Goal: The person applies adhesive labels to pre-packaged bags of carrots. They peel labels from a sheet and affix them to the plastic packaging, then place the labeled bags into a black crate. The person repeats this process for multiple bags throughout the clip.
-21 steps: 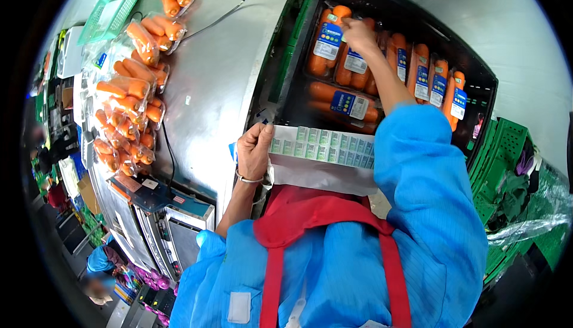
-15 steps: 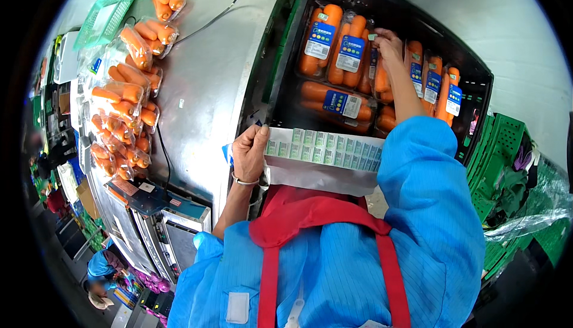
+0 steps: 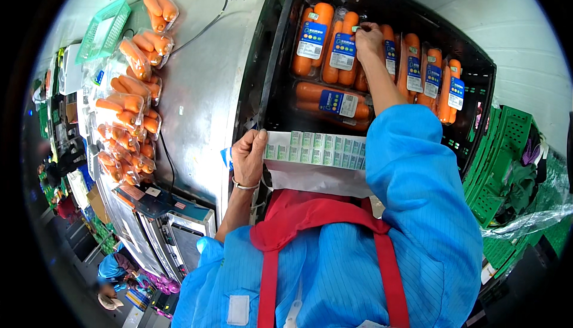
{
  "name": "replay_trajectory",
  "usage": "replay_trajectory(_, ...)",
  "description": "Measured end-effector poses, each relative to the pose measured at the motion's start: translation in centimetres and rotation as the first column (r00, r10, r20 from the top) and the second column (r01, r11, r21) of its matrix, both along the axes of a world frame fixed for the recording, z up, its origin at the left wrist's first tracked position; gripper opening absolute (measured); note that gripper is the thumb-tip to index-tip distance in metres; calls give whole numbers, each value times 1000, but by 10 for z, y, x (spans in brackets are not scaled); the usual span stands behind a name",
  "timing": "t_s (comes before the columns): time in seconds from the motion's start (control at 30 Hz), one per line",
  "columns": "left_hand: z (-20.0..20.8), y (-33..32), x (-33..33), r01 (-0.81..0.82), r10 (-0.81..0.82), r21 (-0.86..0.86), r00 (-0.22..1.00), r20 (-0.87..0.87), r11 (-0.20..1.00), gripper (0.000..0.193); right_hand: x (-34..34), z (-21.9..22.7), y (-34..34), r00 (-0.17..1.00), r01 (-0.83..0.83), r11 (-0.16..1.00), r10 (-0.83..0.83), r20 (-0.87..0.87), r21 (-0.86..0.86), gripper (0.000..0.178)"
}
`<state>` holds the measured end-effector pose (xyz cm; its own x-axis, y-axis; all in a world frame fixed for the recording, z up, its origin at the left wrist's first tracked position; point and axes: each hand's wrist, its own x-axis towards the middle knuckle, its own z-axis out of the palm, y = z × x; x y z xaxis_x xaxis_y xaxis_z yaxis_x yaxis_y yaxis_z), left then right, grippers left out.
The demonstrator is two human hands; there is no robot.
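Observation:
My left hand (image 3: 248, 156) pinches the left end of a white backing sheet with rows of small green stickers (image 3: 319, 148). The sheet stretches sideways in front of my apron. My right hand (image 3: 369, 39) is inside a black crate (image 3: 276, 59), its fingers closed at the top of the carrot packs. At the fingertips shows a small green sticker (image 3: 356, 28); whether it touches the pack beneath is unclear. Left of this hand stands a blue-labelled carrot pack (image 3: 342, 50), and another carrot pack (image 3: 388, 50) stands just right. My wrist and forearm hide part of the packs.
A metal table (image 3: 200, 89) on the left carries a heap of carrot packs (image 3: 128, 110) and a green basket (image 3: 104, 27). A black cable (image 3: 216, 19) crosses it. Below sits a device with a dark top (image 3: 149, 200). Green crates (image 3: 498, 155) stand right. People work at lower left.
My right hand has shifted left across the carrot packs, uncovering a blue-labelled pack on its right. The small green sticker stays at its fingertips. My left hand still grips the sheet.

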<state>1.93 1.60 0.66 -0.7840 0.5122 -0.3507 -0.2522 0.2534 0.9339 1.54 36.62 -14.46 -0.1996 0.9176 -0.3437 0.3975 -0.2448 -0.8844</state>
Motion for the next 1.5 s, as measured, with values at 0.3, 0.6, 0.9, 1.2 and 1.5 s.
replay_trajectory(0.3, 1, 5, 1, 24, -23, 11, 1000, -14, 1000, 31, 6, 18, -14, 840, -370, 898, 213, 498, 240, 39)
replay_trajectory(0.6, -3, 4, 4, 46, -46, 10, 999, -25, 999, 32, 34, 16, -20, 927, -303, 882, 184, 327, 362, 29)
replay_trajectory(0.9, 3, 10, 7, 51, -51, 1, 998, -33, 999, 32, 28, 9, -16, 874, -455, 761, 284, 394, 462, 38)
replay_trajectory(1.2, 2, 6, 7, 58, -59, -15, 997, -49, 998, 31, 29, 17, 5, 697, -665, 680, 417, 583, 309, 35)
replay_trajectory(1.5, -1, 1, 5, 54, -54, -16, 998, -36, 998, 29, 27, 19, 2, 687, -661, 694, 405, 603, 287, 28)
